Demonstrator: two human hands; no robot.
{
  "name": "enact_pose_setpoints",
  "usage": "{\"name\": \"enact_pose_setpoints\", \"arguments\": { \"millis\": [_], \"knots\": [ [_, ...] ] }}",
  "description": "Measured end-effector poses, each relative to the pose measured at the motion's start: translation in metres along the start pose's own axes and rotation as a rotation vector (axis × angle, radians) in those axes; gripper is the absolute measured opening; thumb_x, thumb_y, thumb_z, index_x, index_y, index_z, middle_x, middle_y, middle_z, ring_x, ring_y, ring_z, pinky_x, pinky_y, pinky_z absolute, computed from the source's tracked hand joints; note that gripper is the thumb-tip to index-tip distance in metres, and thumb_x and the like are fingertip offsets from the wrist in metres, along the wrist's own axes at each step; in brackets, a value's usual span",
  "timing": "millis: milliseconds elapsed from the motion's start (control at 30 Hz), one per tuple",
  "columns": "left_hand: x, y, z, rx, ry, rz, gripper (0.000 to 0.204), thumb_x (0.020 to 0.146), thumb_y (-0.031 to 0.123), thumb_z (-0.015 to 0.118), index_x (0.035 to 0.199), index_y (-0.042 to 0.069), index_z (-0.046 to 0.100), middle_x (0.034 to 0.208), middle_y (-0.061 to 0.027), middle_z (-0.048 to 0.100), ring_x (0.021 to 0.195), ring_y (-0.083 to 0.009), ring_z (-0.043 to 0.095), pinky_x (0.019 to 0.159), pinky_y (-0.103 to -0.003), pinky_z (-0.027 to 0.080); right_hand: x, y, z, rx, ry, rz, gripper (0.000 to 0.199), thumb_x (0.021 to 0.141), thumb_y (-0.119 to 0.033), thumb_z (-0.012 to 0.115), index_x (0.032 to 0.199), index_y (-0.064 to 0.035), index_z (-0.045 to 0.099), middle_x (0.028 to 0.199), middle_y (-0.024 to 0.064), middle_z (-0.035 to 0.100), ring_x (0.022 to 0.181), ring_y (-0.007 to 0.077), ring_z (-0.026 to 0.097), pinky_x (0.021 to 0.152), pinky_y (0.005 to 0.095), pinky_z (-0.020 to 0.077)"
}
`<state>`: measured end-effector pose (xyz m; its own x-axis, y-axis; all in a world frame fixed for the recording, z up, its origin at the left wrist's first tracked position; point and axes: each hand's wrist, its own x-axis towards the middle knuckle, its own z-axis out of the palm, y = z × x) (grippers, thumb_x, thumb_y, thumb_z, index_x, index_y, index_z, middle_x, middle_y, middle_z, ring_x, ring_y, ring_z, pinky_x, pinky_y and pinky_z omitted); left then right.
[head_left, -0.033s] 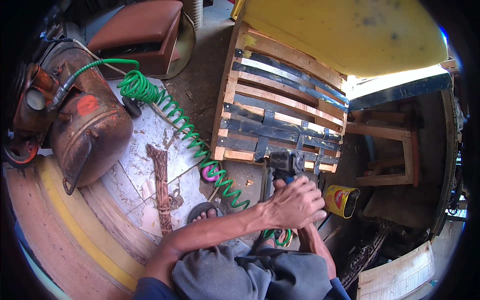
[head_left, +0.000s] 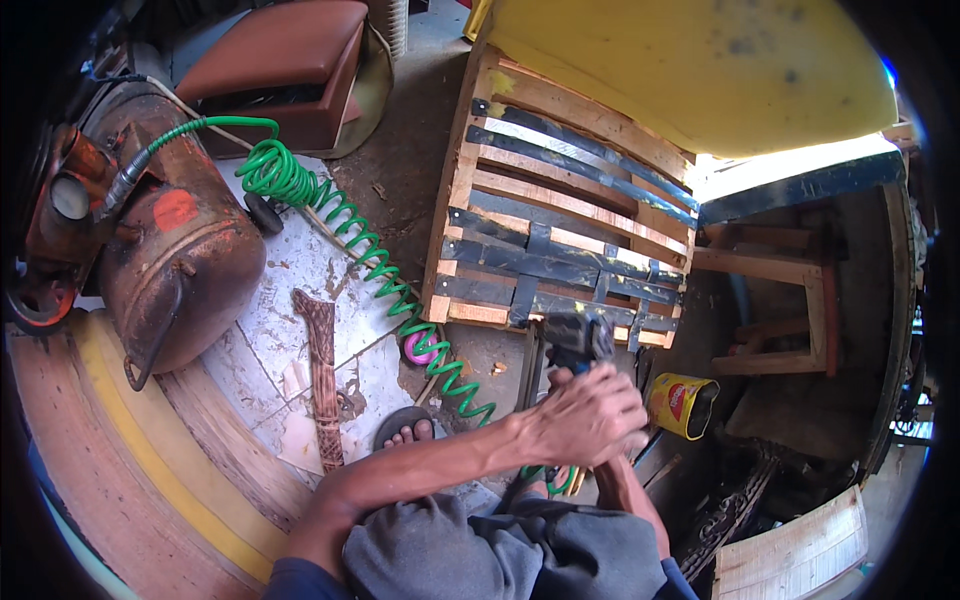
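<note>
While clasped over the handle of a dark air stapler (head_left: 578,342), the left hand (head_left: 590,415) covers most of the right hand (head_left: 600,462), of which only the wrist and forearm show — so a grip by the right on the same handle looks likely but cannot be told for sure. Nose of the stapler pressed at the near, lower edge of a wooden seat frame (head_left: 560,215) lying on the ground just ahead. Across that frame, dark webbing straps (head_left: 560,262) already laid and woven, several running lengthwise, a few crossing — by the look of it the webbing mostly in place, with fastening along the near rail the part now in hand. Strap ends at the far rail too small to judge as fixed or loose. Yellow foam (head_left: 700,70) resting over the far end of the frame, not yet spread across the straps. From the stapler, a green coiled hose (head_left: 370,260) back to the rusty compressor tank (head_left: 170,250) at the left. Yellow tin (head_left: 682,404) just right of the hands.
</note>
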<state>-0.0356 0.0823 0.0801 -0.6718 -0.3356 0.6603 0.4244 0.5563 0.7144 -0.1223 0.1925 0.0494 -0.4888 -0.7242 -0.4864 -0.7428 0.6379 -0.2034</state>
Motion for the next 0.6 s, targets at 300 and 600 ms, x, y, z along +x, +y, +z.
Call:
{"name": "enact_pose_setpoints", "arguments": {
  "millis": [300,600],
  "knots": [
    [-0.087,-0.008,-0.053,0.194,0.292,-0.626,0.022,0.105,0.022,0.057,0.106,0.001,0.062,0.091,-0.0147,0.063,0.09,-0.0312,0.063,0.084,-0.044,0.05,-0.012,-0.004,-0.003,1.564,-0.179,0.062,0.053,0.095,-0.02,0.063,0.139,0.0076,0.051,0.085,0.0155,0.07,0.078,0.0253,0.071,0.076,0.0394,0.06],
    [-0.137,-0.01,-0.093,0.085,0.318,-1.415,0.094,0.102,0.079,0.02,0.091,0.0,0.07,0.066,-0.0037,0.061,0.056,-0.0136,0.058,0.053,-0.032,0.047,-0.005,-0.008,-0.008,0.694,-0.384,-0.436,0.067,0.1,-0.049,0.067,0.145,-0.0019,0.056,0.128,0.0274,0.062,0.12,0.0389,0.063,0.103,0.0482,0.0528]
  ]
}}
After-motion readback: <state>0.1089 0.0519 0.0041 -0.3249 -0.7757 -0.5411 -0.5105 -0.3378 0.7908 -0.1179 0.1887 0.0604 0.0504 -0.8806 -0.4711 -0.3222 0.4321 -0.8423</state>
